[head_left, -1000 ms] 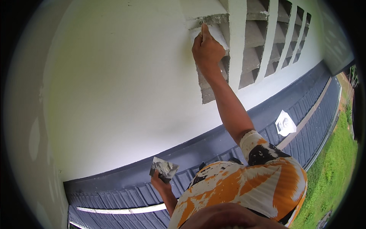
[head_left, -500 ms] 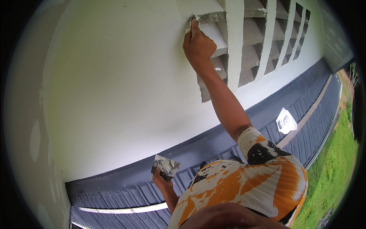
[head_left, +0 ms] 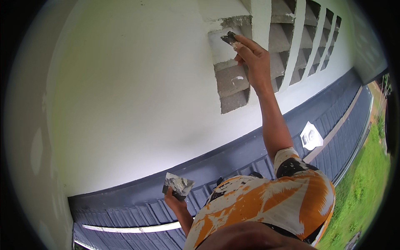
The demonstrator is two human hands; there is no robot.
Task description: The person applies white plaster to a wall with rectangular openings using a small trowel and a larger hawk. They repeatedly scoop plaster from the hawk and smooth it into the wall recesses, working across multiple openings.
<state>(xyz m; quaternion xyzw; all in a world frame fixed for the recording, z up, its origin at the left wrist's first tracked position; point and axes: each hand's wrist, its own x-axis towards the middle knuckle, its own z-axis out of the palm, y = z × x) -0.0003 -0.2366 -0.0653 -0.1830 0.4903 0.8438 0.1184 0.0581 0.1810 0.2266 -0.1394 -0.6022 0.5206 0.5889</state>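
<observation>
My right hand (head_left: 254, 60) grips a small dark scraper (head_left: 228, 38) with pale filler on it. It is raised at the leftmost opening of a concrete vent block grille (head_left: 231, 89) in the white wall (head_left: 137, 96), in front of a whitish ledge with rough grey edges. Low at the middle left, my left hand (head_left: 175, 200) is closed on a flat square metal plate (head_left: 180, 183) smeared with grey and white filler, held out over the dark roofing below the wall.
Dark corrugated roofing (head_left: 116, 212) runs along the wall's base, with long strips and a crumpled white sheet (head_left: 311, 135) holding some material. A side wall (head_left: 29, 125) stands at the left. Green grass (head_left: 354, 187) lies beyond the roof edge at the right.
My right hand has drawn back from the opening's upper left edge, moving right and slightly down, and the scraper now shows tilted in the fingers. My left hand with the plate has barely moved.
</observation>
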